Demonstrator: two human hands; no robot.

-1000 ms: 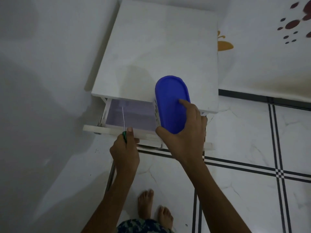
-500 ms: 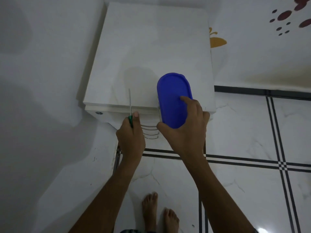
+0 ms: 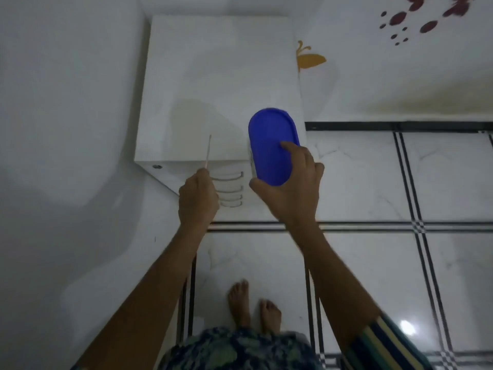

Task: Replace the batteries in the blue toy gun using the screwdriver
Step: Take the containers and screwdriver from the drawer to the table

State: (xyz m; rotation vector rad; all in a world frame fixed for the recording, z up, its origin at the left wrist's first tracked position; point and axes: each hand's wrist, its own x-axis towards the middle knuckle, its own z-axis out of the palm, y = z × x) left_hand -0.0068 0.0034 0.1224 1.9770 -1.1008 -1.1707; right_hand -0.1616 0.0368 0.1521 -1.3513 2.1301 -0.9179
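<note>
at the front of the cabinet (image 3: 213, 76), a blue-lidded container (image 3: 270, 145) is gripped by the right hand (image 3: 292, 188), the screwdriver (image 3: 207, 150) by the left hand (image 3: 198, 200); held one-handed, the container may be dropped

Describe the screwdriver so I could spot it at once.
Start at the white cabinet in the corner. At its front edge the left hand grips the screwdriver, its handle hidden in the fist. Only a thin pale shaft pokes up, unlike the broad blue-lidded box held by the right hand.
</note>
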